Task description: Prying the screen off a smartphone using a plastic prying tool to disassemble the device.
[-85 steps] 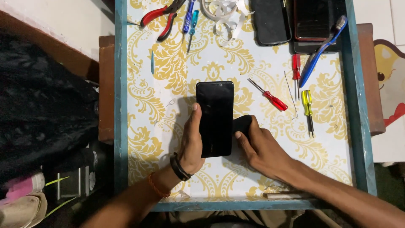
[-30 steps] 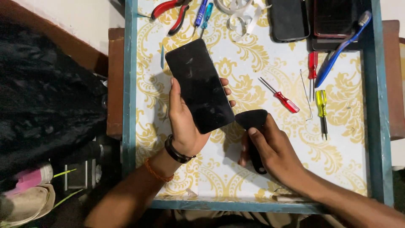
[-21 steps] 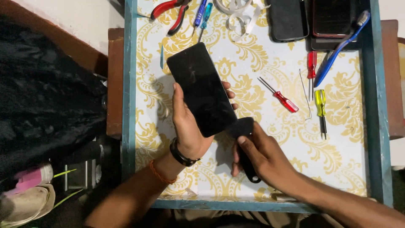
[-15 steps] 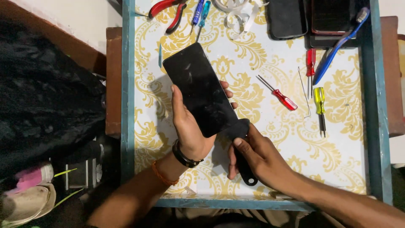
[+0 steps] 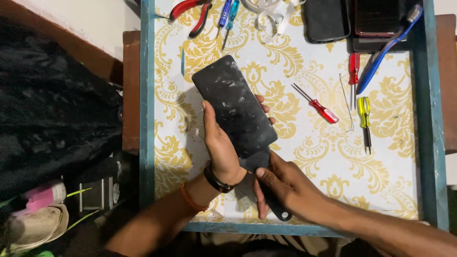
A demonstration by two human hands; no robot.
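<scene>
phone (image 5: 234, 105) now lifted off the tray (image 5: 145, 95), tilted in my left hand (image 5: 220, 145) | right hand (image 5: 284, 186) gripping the black tool (image 5: 266, 190) — brought up to the phone's lower edge; screwdrivers (image 5: 320, 107) untouched

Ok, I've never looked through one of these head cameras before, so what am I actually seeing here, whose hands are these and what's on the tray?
This is one view from a camera worn on the person's head, looking straight down at their own two bare hands. The left hand holds a black phone tilted above the tray, which has a blue rim and a yellow floral lining. The right hand grips a black tool with its upper end at the phone's lower edge. On the tray lie a red screwdriver, a yellow screwdriver, red pliers, a blue toothbrush and more dark devices at the top.
</scene>
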